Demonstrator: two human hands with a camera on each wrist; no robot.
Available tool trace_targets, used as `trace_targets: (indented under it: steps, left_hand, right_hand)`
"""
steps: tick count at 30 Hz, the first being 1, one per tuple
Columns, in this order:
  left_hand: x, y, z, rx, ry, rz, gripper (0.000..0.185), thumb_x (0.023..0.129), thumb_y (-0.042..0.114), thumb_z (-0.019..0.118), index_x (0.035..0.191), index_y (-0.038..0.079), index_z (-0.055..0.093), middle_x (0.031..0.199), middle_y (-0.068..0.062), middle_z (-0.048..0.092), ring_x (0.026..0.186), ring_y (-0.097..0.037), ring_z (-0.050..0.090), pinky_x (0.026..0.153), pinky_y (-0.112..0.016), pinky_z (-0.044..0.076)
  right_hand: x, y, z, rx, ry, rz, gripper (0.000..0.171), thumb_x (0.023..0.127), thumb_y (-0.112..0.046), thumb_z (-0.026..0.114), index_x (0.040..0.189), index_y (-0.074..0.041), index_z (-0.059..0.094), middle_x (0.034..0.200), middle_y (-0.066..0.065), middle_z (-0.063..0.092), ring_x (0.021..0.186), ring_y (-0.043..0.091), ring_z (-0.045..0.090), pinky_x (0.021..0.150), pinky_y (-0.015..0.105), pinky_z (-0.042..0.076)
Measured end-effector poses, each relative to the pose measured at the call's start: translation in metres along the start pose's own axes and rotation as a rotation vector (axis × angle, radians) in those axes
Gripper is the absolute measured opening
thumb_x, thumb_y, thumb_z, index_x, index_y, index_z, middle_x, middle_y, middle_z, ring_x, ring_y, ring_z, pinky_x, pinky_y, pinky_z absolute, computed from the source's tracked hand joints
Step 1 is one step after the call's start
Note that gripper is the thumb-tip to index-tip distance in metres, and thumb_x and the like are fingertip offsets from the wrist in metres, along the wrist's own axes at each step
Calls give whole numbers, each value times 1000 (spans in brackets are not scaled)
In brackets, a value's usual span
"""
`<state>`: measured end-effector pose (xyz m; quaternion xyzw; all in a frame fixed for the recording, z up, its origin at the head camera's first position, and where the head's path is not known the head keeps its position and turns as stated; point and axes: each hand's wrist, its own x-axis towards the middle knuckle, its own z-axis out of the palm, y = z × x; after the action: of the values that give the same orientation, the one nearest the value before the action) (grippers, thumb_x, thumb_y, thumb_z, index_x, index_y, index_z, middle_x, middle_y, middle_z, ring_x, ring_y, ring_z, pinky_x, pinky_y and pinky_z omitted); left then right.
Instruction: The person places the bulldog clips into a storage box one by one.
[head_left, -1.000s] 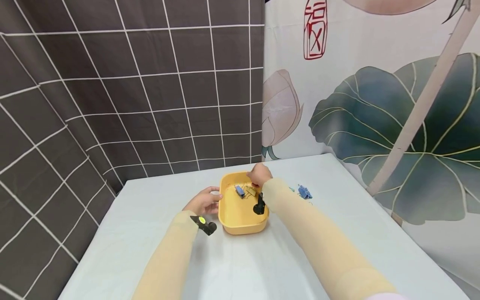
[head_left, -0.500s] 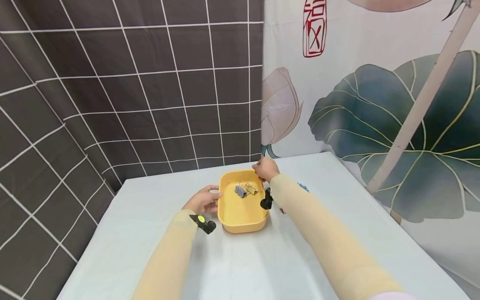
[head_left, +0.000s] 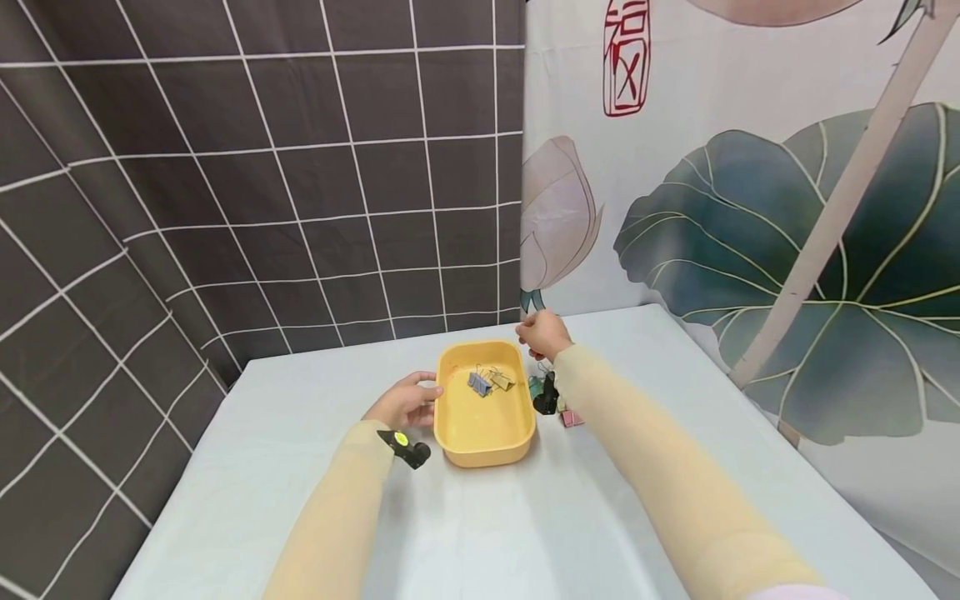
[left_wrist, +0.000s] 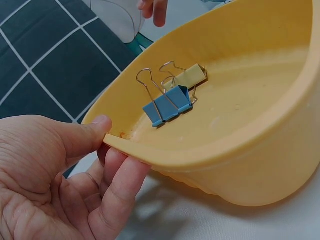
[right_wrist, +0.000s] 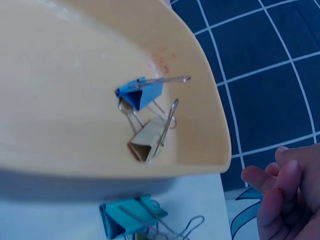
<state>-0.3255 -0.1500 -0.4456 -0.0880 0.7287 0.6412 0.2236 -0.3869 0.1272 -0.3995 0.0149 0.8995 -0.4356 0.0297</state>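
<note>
Left wrist view: the left hand (left_wrist: 70,175), lower left, pinches the rim of a yellow tub (left_wrist: 260,175) between thumb and bent fingers. In the right wrist view I see the right hand (right_wrist: 290,195) at the lower right edge, fingers loosely bent, holding nothing, just off the tub's corner. Inside the tub, near centre frame, a blue binder clip (right_wrist: 150,91) and a pale yellow binder clip (right_wrist: 147,132) lie close together. A teal binder clip (right_wrist: 134,208) sits outside, bottom centre. In the head view, a pink clip (head_left: 572,418) lies right of the tub on the white table (head_left: 247,450).
</note>
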Motion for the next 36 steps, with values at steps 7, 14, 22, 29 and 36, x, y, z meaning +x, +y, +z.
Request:
trace_targets:
  steps: [7,14,22,29,36]
  left_hand:
    - [-1,0,0,5,3,0,48,103,9,58,148,11,44,89,-9,60,62,-9,57,55,-21,57]
    - [-3,1,2,13,11,-3,47,103,10,58,147,11,44,89,-9,61,62,-9,57,58,-21,57]
    - [-1,0,0,26,16,4,48,102,11,60,148,12,45,91,-9,60,64,-10,57,58,-21,57]
    - [-3,1,0,36,19,8,49,101,10,60,148,10,45,93,-11,60,67,-11,57,57,-21,56]
    - [-2,2,0,45,21,-3,50,101,10,61,148,11,44,89,-9,59,66,-11,56,58,-21,56]
  right_hand:
    - [-4,9,-9,-37,1,17,27,102,-18,61,115,4,71,105,21,69,59,16,58,58,26,57]
    - [-10,18,-13,-118,28,13,29,102,-20,61,120,0,70,118,21,68,95,30,66,82,39,60]
    - [-11,23,-15,-175,39,35,30,97,-22,67,116,1,72,120,18,69,110,34,64,95,47,56]
    - [-13,31,-13,-272,30,59,25,94,-24,69,104,-2,74,106,14,73,95,29,67,87,45,58]
    - [-17,32,-12,-363,4,61,29,93,-27,69,73,-7,65,69,6,65,65,20,58,65,36,53]
